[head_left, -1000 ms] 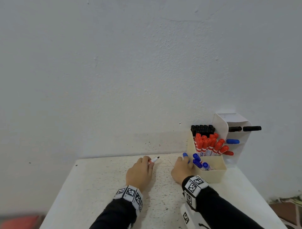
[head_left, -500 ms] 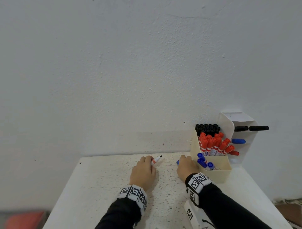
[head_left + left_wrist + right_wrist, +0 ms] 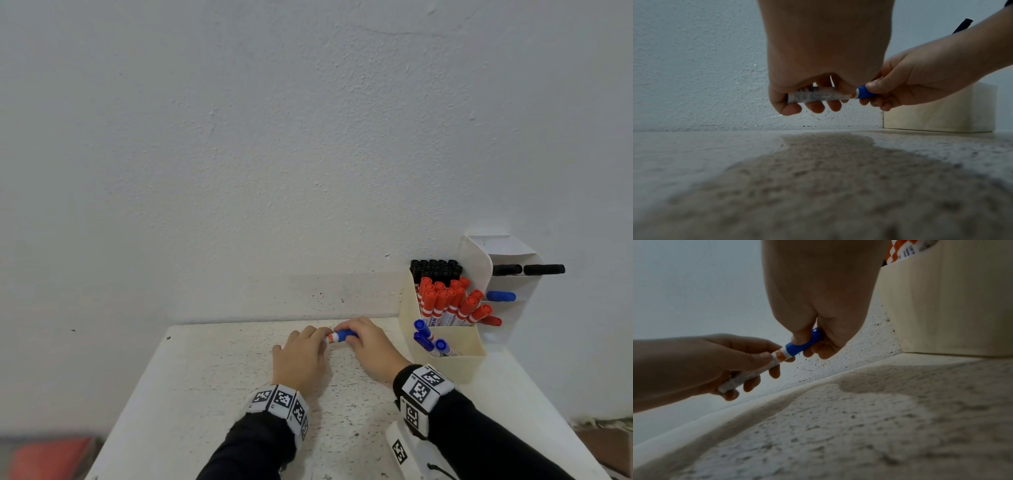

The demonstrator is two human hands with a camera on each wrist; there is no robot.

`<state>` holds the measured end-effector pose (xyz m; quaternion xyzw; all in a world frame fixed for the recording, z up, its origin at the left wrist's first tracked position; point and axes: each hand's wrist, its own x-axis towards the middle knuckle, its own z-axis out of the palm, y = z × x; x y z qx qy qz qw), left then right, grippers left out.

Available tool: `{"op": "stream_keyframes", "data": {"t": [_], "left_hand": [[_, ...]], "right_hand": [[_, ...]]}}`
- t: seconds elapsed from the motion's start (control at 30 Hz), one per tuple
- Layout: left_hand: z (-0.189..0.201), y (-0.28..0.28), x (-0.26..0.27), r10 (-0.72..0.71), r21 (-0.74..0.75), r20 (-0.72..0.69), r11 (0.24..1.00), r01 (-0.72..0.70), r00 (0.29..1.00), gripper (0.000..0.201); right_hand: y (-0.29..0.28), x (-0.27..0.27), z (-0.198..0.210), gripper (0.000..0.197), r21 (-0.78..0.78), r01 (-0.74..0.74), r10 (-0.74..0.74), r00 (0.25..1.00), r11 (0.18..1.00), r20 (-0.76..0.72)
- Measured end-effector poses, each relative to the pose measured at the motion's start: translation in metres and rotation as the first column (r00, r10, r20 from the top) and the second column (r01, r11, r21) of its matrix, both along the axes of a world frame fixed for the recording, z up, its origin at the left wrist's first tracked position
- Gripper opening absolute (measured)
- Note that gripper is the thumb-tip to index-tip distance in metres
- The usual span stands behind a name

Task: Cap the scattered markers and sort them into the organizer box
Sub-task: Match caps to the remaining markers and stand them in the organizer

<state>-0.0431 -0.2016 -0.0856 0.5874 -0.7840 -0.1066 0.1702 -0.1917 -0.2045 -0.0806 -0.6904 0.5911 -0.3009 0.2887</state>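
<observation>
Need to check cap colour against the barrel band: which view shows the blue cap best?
Right wrist: blue cap sits large against the orange band. Left wrist shows it partly behind fingers; head shows it tiny.

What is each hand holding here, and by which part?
Left hand grips the marker by its barrel; right hand pinches the blue cap on its tip.

A white, dark-speckled desk (image 3: 212, 383) stands against a white wall (image 3: 274, 154). At its far right corner sits a cream organizer box (image 3: 455, 363) of markers, and a white block with a square-code marker (image 3: 411, 455) lies at the near edge.
</observation>
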Motion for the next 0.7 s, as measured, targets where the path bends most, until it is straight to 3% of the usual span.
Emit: {"op": "stream_keyframes", "data": {"t": [0.17,0.23,0.37,0.7], "left_hand": [[-0.001,-0.002,0.001,-0.004,0.056,-0.135,0.998,0.012,0.991,0.031],[-0.001,-0.001,0.000,-0.017,0.069,-0.134,0.997,0.026,0.991,0.031],[-0.001,-0.002,0.002,-0.066,0.114,-0.092,0.991,0.076,0.994,0.034],[-0.011,-0.006,0.002,-0.127,0.228,-0.251,0.956,0.186,0.960,0.037]], "right_hand": [[0.000,-0.002,0.002,0.008,0.068,0.094,-0.107,0.966,0.993,0.235],[0.000,-0.004,0.002,0.011,0.094,0.083,-0.106,0.954,0.992,0.280],[0.001,-0.006,0.007,0.013,0.112,0.017,-0.049,0.956,0.994,0.289],[0.001,-0.007,0.010,0.024,0.119,-0.017,-0.009,0.977,0.993,0.213]]}}
